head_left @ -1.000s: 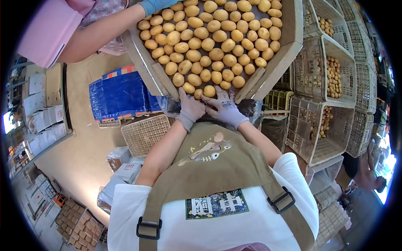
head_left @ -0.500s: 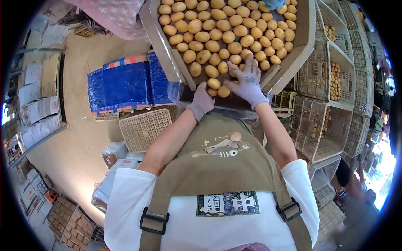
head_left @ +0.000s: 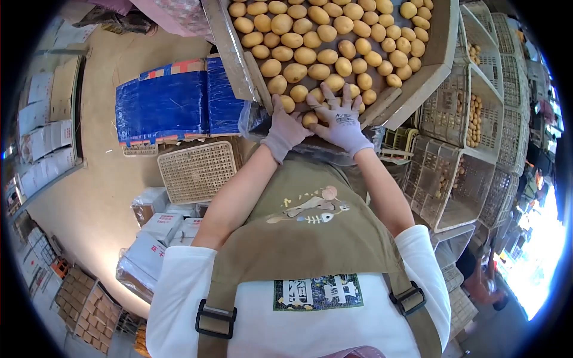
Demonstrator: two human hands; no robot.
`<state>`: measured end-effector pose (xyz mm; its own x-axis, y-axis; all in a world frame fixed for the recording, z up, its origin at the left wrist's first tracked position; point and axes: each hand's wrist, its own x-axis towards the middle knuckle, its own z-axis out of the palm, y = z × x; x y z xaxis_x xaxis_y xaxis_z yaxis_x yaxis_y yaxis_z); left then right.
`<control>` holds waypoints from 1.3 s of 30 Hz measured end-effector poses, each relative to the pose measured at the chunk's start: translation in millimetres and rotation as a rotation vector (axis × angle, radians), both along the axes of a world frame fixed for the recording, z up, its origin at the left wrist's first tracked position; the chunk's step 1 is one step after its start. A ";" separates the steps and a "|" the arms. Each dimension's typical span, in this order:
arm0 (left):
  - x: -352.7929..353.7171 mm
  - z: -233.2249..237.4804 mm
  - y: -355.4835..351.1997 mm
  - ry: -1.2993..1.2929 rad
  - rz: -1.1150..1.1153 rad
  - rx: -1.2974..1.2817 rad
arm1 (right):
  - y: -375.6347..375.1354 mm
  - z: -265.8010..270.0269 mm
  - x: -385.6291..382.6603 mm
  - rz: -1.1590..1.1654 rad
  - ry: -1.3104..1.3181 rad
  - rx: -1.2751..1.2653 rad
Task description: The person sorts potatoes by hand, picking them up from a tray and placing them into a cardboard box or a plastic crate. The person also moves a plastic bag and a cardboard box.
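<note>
Many yellow potatoes [head_left: 295, 73] lie on a dark-bottomed sorting tray [head_left: 427, 80] with raised sides that narrow toward my body. My left hand [head_left: 286, 128], in a pale glove, is at the left of the tray's narrow mouth, fingers extended beside the nearest potatoes. My right hand [head_left: 341, 124], gloved too, has its fingers spread against potatoes at the right of the mouth. Between the two hands sits a single potato [head_left: 310, 119]. Neither hand is closed around anything that I can see. The undersides of both hands are hidden.
At the left are a blue-covered box [head_left: 164, 101] and an upturned plastic crate [head_left: 197, 172]. White cartons [head_left: 161, 227] stand below them. Stacked crates [head_left: 439, 185], some with potatoes inside, line the right. A person [head_left: 482, 286] is at the far right.
Both hands have come closer together, the left moving up to the potatoes and the right shifting slightly left. Potatoes near the mouth have shifted, and the view has turned slightly.
</note>
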<state>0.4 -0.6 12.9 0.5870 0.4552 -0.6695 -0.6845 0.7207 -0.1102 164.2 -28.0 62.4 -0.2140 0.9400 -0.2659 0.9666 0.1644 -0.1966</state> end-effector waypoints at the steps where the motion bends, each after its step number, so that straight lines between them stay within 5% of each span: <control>1: 0.6 2.7 -2.1 0.049 0.009 -0.008 | -2.3 -2.2 2.3 0.017 0.006 0.009; 5: -6.1 6.3 -6.9 0.079 -0.066 0.267 | 0.5 4.8 4.6 0.030 0.027 -0.012; 7: -8.7 3.4 -4.7 0.012 -0.102 0.065 | 6.1 8.8 7.4 0.028 0.037 -0.080; 12: -1.1 5.0 -13.2 0.137 0.056 0.122 | 63.6 34.3 -20.2 -0.015 0.331 0.566; 14: 1.0 15.1 -8.5 0.120 0.085 0.062 | 106.6 34.0 -55.1 0.047 0.496 0.567; 16: 2.2 1.6 -8.7 0.093 0.079 -0.017 | 140.5 23.0 -87.7 0.055 0.168 0.257; 20: -2.6 -12.7 -14.8 0.046 0.031 0.325 | 164.2 43.3 -129.0 0.043 -0.307 -0.091; 23: -7.0 -28.6 -6.9 -0.306 0.087 0.057 | 178.3 58.1 -133.4 0.020 -0.339 -0.282; 25: -8.2 -28.6 -5.8 -0.265 0.087 -0.039 | 182.5 47.3 -127.1 0.039 -0.292 -0.324; 30: -8.5 -27.6 -3.7 -0.255 0.050 -0.076 | 147.9 22.4 -104.0 -0.006 -0.084 0.128; 35: -9.2 -28.6 -5.5 -0.199 0.015 -0.006 | 94.1 37.5 -68.2 -0.139 0.439 0.551; 38: -13.9 -4.9 -3.6 -0.118 -0.013 0.103 | 50.3 93.5 -1.3 0.138 0.249 0.911; 39: -14.0 3.8 -3.3 -0.084 -0.026 0.159 | 36.5 94.5 42.4 -0.056 0.113 0.966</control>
